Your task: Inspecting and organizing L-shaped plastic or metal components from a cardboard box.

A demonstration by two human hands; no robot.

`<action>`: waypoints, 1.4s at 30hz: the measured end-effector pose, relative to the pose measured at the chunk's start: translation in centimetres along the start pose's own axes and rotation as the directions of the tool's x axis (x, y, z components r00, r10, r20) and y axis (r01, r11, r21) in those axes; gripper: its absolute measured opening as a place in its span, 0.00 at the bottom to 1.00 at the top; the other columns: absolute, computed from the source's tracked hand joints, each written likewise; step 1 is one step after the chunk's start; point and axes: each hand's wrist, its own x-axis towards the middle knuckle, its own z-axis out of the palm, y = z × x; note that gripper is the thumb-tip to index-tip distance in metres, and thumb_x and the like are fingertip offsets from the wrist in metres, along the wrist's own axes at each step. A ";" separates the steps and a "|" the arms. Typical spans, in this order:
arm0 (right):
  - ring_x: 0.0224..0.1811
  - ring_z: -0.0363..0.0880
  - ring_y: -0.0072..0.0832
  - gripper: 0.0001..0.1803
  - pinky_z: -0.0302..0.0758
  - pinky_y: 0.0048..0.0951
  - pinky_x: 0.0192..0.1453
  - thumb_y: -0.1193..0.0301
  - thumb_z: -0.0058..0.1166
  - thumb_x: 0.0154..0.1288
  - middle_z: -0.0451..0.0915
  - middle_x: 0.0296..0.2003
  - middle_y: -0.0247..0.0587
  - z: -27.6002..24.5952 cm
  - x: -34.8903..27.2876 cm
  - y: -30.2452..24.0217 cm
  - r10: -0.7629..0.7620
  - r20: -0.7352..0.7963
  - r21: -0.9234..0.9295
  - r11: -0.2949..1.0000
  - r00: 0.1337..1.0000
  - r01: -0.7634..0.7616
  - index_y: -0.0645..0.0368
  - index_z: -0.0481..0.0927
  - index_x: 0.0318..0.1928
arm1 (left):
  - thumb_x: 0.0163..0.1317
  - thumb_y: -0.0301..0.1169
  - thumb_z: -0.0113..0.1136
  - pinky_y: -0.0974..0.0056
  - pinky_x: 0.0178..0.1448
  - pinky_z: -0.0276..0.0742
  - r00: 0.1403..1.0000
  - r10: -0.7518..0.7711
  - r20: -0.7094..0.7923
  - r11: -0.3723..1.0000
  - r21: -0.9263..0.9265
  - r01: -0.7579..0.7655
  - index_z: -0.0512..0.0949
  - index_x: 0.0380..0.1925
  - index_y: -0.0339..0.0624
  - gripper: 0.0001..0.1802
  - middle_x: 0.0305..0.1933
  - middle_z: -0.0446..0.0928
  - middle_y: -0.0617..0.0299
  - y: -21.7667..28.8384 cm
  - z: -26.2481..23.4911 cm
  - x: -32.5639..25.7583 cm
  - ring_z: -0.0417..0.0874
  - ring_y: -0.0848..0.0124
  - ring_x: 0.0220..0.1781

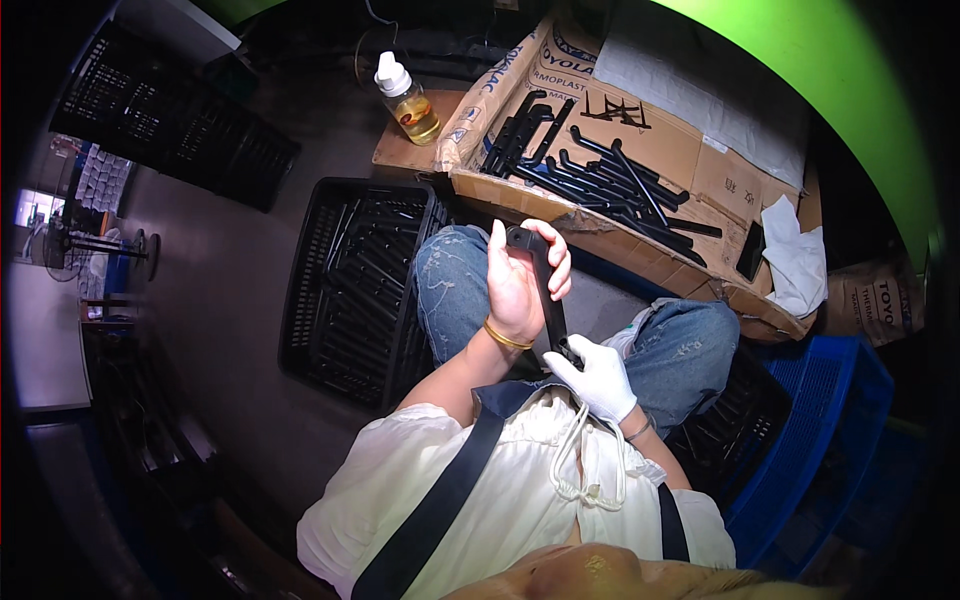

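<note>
A black plastic handle (546, 290) slants between my hands above my lap. My bare left hand (522, 275) is closed round its upper end, with the thumb on one side and the fingers curled on the other. At the lower end, my white-gloved right hand (594, 377) grips the same piece, its fingertips partly hidden. Beyond my knees, several similar black handles (610, 185) lie loosely heaped in an open cardboard box (530, 204). A small cluster of thin black plastic pieces (615, 112) sits behind them.
On my left stands a black crate (302, 290) filled with black handles. A clear bottle (413, 112) with a white cap and yellow liquid stands beside the box. A white cloth (797, 258) hangs over the box's right corner. Blue crates (815, 430) are at my right; stacked black crates (165, 110) stand far left.
</note>
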 end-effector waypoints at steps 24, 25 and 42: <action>0.24 0.66 0.13 0.10 0.64 0.20 0.27 0.72 0.52 0.71 0.76 0.28 0.28 -2.2 2.0 2.8 0.024 -0.192 0.261 0.965 0.981 0.028 0.63 0.80 0.48 | 0.66 0.31 0.53 0.71 0.25 0.69 0.731 0.532 -0.429 0.795 0.551 -0.256 0.75 0.42 0.35 0.11 0.22 0.67 0.69 13.5 -12.0 -0.6 0.67 0.77 0.19; 0.23 0.65 0.12 0.09 0.63 0.18 0.27 0.72 0.52 0.72 0.74 0.26 0.27 -2.8 2.0 2.4 0.154 -0.127 0.322 0.941 0.980 -0.106 0.62 0.80 0.47 | 0.66 0.34 0.55 0.70 0.25 0.68 0.598 0.611 -0.518 0.739 0.644 -0.197 0.75 0.40 0.39 0.10 0.24 0.66 0.70 16.5 -17.7 -2.3 0.67 0.76 0.20; 0.14 0.57 0.10 0.17 0.55 0.16 0.12 0.63 0.36 0.81 0.65 0.23 0.25 -11.1 -3.3 12.8 0.501 -0.693 0.624 0.777 0.518 0.083 0.62 0.71 0.56 | 0.58 0.35 0.61 0.52 0.60 0.74 0.774 0.575 0.264 -0.464 0.885 0.043 0.82 0.45 0.39 0.17 0.47 0.81 0.46 11.4 -14.0 18.1 0.80 0.52 0.54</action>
